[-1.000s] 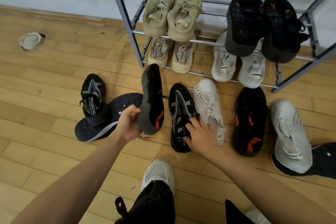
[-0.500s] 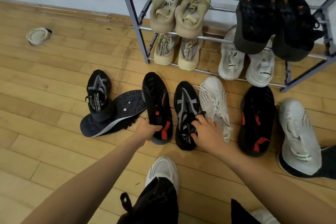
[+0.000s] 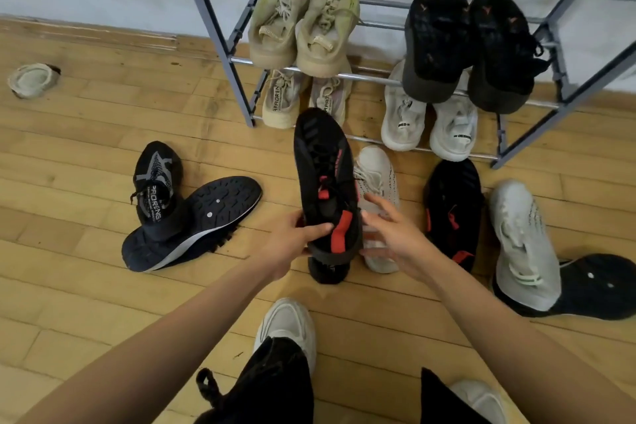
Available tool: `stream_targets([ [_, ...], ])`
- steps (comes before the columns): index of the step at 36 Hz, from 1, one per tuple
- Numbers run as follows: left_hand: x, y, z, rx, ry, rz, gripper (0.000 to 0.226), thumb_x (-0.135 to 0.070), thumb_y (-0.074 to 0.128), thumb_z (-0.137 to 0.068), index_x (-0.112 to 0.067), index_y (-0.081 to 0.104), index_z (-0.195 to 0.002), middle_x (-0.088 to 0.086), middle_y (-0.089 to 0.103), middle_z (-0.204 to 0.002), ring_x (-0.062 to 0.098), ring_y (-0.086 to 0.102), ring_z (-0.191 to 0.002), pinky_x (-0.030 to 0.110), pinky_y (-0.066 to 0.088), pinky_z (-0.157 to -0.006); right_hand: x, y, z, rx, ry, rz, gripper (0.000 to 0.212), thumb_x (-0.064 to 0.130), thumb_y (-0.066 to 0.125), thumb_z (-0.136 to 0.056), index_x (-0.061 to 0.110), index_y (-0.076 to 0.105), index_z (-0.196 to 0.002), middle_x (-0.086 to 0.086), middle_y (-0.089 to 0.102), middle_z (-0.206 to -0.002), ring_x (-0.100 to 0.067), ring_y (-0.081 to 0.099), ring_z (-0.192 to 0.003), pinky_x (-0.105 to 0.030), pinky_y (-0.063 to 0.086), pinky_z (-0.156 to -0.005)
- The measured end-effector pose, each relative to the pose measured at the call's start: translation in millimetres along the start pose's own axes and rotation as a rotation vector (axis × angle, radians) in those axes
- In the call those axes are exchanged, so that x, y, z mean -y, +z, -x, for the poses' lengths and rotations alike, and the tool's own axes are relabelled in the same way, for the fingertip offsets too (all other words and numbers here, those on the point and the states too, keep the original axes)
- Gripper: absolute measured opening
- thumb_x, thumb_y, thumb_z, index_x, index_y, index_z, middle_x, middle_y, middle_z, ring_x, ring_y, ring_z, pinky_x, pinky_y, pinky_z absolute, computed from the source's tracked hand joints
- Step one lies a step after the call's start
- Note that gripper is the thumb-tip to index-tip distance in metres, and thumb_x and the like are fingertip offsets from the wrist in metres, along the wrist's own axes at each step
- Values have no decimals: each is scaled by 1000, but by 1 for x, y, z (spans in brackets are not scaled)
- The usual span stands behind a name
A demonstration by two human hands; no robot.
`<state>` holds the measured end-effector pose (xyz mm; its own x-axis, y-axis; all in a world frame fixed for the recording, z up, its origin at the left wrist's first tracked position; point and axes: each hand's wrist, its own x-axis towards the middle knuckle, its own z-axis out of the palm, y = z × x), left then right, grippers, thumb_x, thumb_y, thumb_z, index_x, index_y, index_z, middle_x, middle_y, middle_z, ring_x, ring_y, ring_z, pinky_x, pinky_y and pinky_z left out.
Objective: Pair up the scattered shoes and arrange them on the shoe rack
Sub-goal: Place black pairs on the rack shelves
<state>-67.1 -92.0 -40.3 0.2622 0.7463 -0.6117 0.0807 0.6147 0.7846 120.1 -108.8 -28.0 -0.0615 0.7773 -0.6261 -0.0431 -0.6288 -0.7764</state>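
The black-red shoe is hanging above the floor, toe pointing at the rack. The left hand is gripping its heel, thumb curling over the top. The right hand is hovering just beside it, fingers spread wide, above a white shoe. A matching shoe is lying to the right.

left grip: raising the black-and-red sneaker off the floor by its heel | right grip: leaving the black-and-grey sneaker, opening beside the raised heel | black-and-grey sneaker: becoming mostly hidden underneath
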Motion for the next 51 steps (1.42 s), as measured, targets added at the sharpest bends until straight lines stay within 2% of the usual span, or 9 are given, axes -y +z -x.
stream_targets([
  [5,-4,38,-9,-3,75,-90,54,-19,74,-79,-21,42,-123,4,59,-122,23,60,-110,42,57,-84,0,-42,22,69,28,-134,55,23,65,-88,33,44,-138,-2,64,-123,-23,67,-105,-41,57,-77],
  [11,-2,89,-16,119,114,-192,43,-24,71,-83,-20,52,-122,-1,65,-115,14,65,-104,33,55,-88,-13,-83,45,-14,-33,-60,75,-2,65,-84,41,36,-138,-6,62,-110,-23,68,-95,-35,58,-64],
  [18,-9,141,-28,342,45,-352,45,-34,65,-87,-16,57,-128,0,65,-120,14,62,-109,31,50,-97,-23,-137,61,-198,-114,106,79,-3,61,-79,56,42,-128,-5,65,-114,-22,65,-102,-46,57,-82],
  [22,-11,159,-38,225,-1,-506,60,-58,46,-89,-17,54,-132,-1,57,-133,18,54,-121,41,41,-107,-20,-165,77,-233,-130,80,78,-14,51,-84,43,39,-136,-3,65,-96,-17,65,-85,-28,54,-71],
  [27,-3,183,-47,114,31,-889,29,-16,42,-96,-3,50,-122,16,59,-117,31,56,-107,32,43,-82,-17,-194,92,-363,-115,103,80,-10,51,-83,42,36,-141,-31,61,-105,-42,61,-99,-47,49,-93],
  [34,13,222,-55,156,-74,-898,93,-32,65,-87,0,0,-145,13,39,-141,30,48,-124,34,46,-96,-26,-212,99,-403,-60,52,79,-9,50,-85,41,33,-144,-11,63,-96,-26,66,-89,-45,54,-84],
  [39,20,226,-66,23,-195,-680,101,-10,74,-79,1,-1,-146,15,34,-143,32,39,-131,39,41,-105,-28,-213,97,-410,-60,18,79,-10,50,-85,43,35,-143,-6,60,-88,-21,65,-84,-44,55,-82],
  [44,20,219,-69,136,-240,-497,43,-7,73,-78,-4,58,-118,12,65,-116,27,61,-108,35,54,-83,-29,-214,96,-405,-63,33,79,-8,51,-85,44,36,-141,-11,60,-92,-30,65,-93,-46,56,-84],
  [51,-4,201,-63,175,-241,-389,20,-11,69,-81,-11,59,-99,10,69,-98,24,68,-89,36,59,-76,-24,-204,94,-516,-43,81,64,1,51,-87,36,43,-140,-10,61,-86,-31,65,-92,-47,57,-81],
])
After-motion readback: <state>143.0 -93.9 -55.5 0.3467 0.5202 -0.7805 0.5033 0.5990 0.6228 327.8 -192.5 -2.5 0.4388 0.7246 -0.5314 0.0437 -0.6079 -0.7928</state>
